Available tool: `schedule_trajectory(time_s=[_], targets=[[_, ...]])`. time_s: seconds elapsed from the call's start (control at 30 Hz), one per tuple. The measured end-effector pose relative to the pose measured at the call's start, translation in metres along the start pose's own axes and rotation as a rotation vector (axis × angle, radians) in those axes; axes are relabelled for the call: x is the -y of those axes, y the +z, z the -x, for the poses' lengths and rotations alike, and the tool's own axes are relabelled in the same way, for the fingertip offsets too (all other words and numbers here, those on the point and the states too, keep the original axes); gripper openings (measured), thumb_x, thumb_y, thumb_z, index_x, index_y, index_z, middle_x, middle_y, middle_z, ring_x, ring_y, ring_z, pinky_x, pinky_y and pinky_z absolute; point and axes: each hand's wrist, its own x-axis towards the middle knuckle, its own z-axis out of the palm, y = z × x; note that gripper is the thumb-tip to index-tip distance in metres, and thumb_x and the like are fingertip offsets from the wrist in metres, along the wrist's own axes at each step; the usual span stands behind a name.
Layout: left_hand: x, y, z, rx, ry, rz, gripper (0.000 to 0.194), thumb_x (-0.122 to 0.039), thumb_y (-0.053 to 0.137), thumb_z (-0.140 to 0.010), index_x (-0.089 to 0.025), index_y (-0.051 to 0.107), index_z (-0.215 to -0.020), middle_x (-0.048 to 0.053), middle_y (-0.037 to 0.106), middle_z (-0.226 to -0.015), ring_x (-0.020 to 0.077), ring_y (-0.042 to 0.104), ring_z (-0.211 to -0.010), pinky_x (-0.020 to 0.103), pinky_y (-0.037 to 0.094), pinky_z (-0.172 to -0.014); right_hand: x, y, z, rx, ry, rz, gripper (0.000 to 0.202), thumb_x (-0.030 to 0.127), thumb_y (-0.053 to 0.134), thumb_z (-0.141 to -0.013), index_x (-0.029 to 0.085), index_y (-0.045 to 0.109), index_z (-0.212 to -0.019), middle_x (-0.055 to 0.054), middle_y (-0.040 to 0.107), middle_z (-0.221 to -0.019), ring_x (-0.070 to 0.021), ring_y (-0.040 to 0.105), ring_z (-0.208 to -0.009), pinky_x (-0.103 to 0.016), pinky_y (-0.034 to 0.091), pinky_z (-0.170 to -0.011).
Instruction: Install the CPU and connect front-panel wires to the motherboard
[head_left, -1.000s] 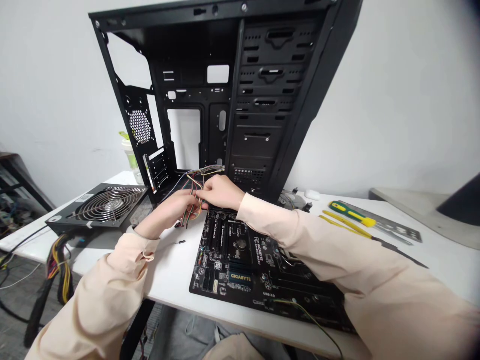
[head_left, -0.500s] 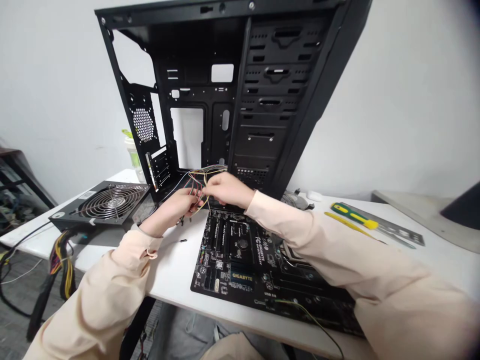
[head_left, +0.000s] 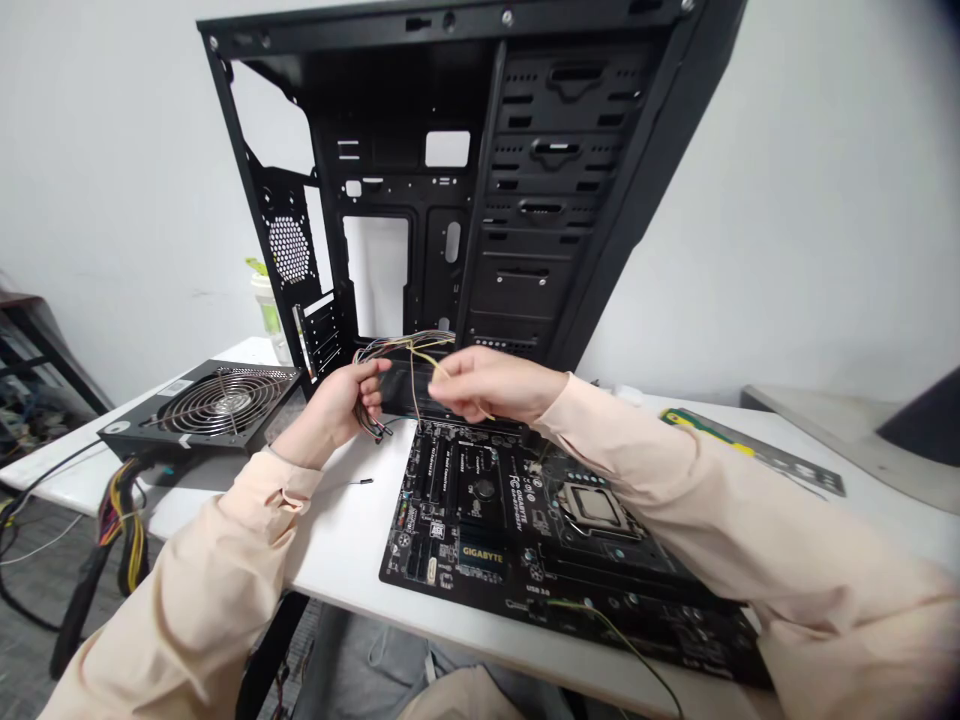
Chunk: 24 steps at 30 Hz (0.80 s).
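Observation:
Thin multicoloured cables (head_left: 375,348) come out of the lower part of a black computer case (head_left: 544,290). My left hand (head_left: 346,402) is closed round a bundle of them, and their small dark connectors hang below the fingers. A yellow cable (head_left: 426,357) is pinched between the thumb and fingers of my right hand (head_left: 495,384), stretched away from the bundle; its end shows under that hand. Between the hands one thin cable (head_left: 413,385) hangs down to the back edge of a black motherboard (head_left: 480,515). The motherboard lies flat on the white table, below my right forearm.
A power supply (head_left: 217,405) with a fan grille sits at the left, its cables (head_left: 127,530) hanging over the table edge. Behind the case stands a bottle (head_left: 268,310). A green-yellow tool (head_left: 705,428) and a metal plate (head_left: 806,470) lie at the right.
My hands have moved apart. The right one has drawn the yellow cable to the right, out of the bundle, while the left has shifted slightly left with the other cables.

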Motion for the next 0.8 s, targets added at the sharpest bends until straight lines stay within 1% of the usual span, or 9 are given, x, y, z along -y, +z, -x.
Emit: schedule_trajectory(time_s=[0.1, 0.17, 0.23, 0.3, 0.37, 0.5, 0.57, 0.7, 0.8], targets=[[0.0, -0.001, -0.003, -0.048, 0.041, 0.05, 0.016, -0.015, 0.042, -0.089, -0.016, 0.051, -0.076, -0.01, 0.027, -0.043, 0.0049, 0.028, -0.032, 0.013, 0.025, -0.033, -0.004, -0.003, 0.009, 0.212, 0.018, 0.318, 0.024, 0.024, 0.065, -0.074, 0.013, 0.058, -0.053, 0.004, 0.054, -0.048, -0.0045, 0.043, -0.045, -0.019, 0.032, -0.046], [0.0, -0.001, -0.003, -0.068, 0.046, 0.064, 0.017, -0.016, 0.04, -0.09, -0.016, 0.051, -0.077, -0.01, 0.03, -0.044, 0.0046, 0.03, -0.032, 0.013, 0.025, -0.033, -0.004, -0.005, 0.016, 0.289, 0.0, 0.476, 0.02, 0.022, 0.062, -0.074, 0.012, 0.065, -0.057, 0.001, 0.061, -0.057, -0.0053, 0.048, -0.052, -0.018, 0.035, -0.051], [0.0, -0.001, -0.004, -0.075, 0.044, 0.069, 0.019, -0.016, 0.039, -0.091, -0.015, 0.052, -0.078, -0.009, 0.031, -0.044, 0.0046, 0.032, -0.032, 0.013, 0.026, -0.033, -0.004, -0.005, 0.021, 0.319, 0.009, 0.516, 0.017, 0.023, 0.061, -0.074, 0.012, 0.068, -0.063, 0.002, 0.06, -0.057, -0.0047, 0.047, -0.051, -0.018, 0.034, -0.048], [0.001, -0.001, -0.003, -0.077, 0.045, 0.072, 0.019, -0.016, 0.039, -0.091, -0.015, 0.052, -0.078, -0.009, 0.032, -0.045, 0.0046, 0.033, -0.032, 0.013, 0.027, -0.033, -0.004, -0.006, 0.022, 0.268, 0.018, 0.447, 0.015, 0.025, 0.062, -0.074, 0.012, 0.07, -0.071, 0.006, 0.055, -0.05, -0.0036, 0.041, -0.043, -0.018, 0.03, -0.042], [0.001, -0.001, -0.003, -0.079, 0.048, 0.071, 0.017, -0.016, 0.041, -0.09, -0.015, 0.052, -0.078, -0.009, 0.033, -0.045, 0.0046, 0.033, -0.032, 0.013, 0.027, -0.033, -0.005, -0.008, 0.019, 0.159, -0.006, 0.348, 0.013, 0.023, 0.065, -0.072, 0.012, 0.071, -0.075, 0.007, 0.052, -0.048, -0.0032, 0.039, -0.039, -0.018, 0.029, -0.039], [0.001, -0.001, -0.003, -0.076, 0.049, 0.06, 0.013, -0.016, 0.045, -0.088, -0.016, 0.052, -0.077, -0.009, 0.033, -0.046, 0.0048, 0.034, -0.033, 0.013, 0.029, -0.034, -0.01, -0.011, 0.005, -0.052, -0.002, 0.177, 0.006, 0.016, 0.07, -0.066, 0.012, 0.067, -0.069, 0.006, 0.055, -0.048, -0.0049, 0.048, -0.042, -0.018, 0.042, -0.043], [0.001, -0.001, -0.003, -0.073, 0.052, 0.053, 0.013, -0.015, 0.045, -0.087, -0.015, 0.052, -0.077, -0.009, 0.033, -0.046, 0.0049, 0.034, -0.033, 0.013, 0.029, -0.033, -0.013, -0.013, -0.001, -0.074, 0.021, 0.12, 0.01, 0.013, 0.072, -0.064, 0.013, 0.062, -0.066, 0.007, 0.054, -0.046, -0.0045, 0.047, -0.039, -0.016, 0.041, -0.039], [0.002, -0.001, -0.003, -0.066, 0.052, 0.039, 0.013, -0.014, 0.045, -0.086, -0.014, 0.053, -0.076, -0.009, 0.034, -0.046, 0.0049, 0.034, -0.033, 0.013, 0.03, -0.033, -0.015, -0.013, -0.007, -0.044, 0.014, 0.076, 0.018, 0.008, 0.073, -0.064, 0.013, 0.056, -0.06, 0.009, 0.05, -0.04, -0.0012, 0.04, -0.032, -0.01, 0.029, -0.031], [0.002, 0.0, -0.003, -0.059, 0.053, 0.034, 0.013, -0.014, 0.046, -0.086, -0.014, 0.054, -0.076, -0.009, 0.035, -0.047, 0.0046, 0.034, -0.034, 0.013, 0.03, -0.033, -0.014, -0.011, -0.008, -0.078, 0.053, 0.029, 0.016, 0.003, 0.067, -0.07, 0.012, 0.057, -0.062, 0.004, 0.057, -0.044, -0.0043, 0.051, -0.038, -0.011, 0.042, -0.038]])
